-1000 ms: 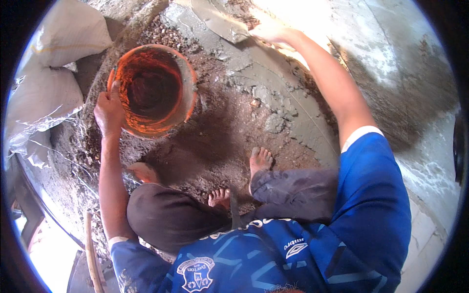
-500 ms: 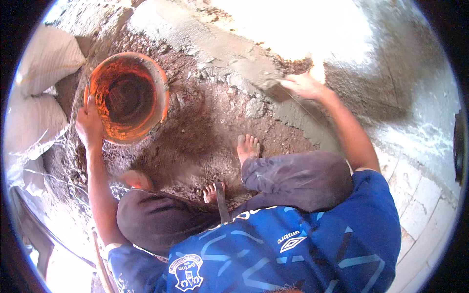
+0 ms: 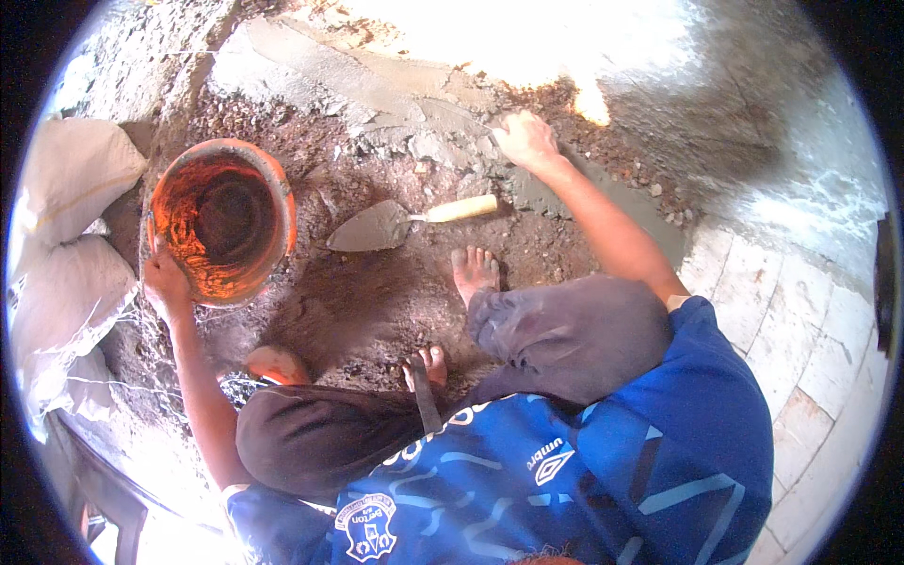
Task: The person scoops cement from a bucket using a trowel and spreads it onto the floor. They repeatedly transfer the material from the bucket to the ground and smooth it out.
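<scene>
My left hand (image 3: 167, 281) is closed on the near left rim of a round orange bucket (image 3: 289, 202). The bucket tips toward me, its dark inside smeared with residue. Over a band of wet grey mortar (image 3: 428, 141) is my right hand (image 3: 525, 139), its fingers curled. A faint thin line shows by its fingertips; what they hold, if anything, I cannot make out. A trowel (image 3: 375, 228) with a pale wooden handle lies on the dirt between the bucket and my right forearm, its blade coated grey.
White sacks (image 3: 80, 179) are stacked at the left. A small orange-rimmed object (image 3: 276, 364) sits by my left knee. My bare feet (image 3: 476, 271) rest on loose dirt. White tiles (image 3: 791, 311) run along the right, below a rough grey wall (image 3: 753, 113).
The trowel now lies on the dirt where none showed before. My right hand has shifted left and curled its fingers. The bucket sits slightly lower left in view, still held by my left hand.
</scene>
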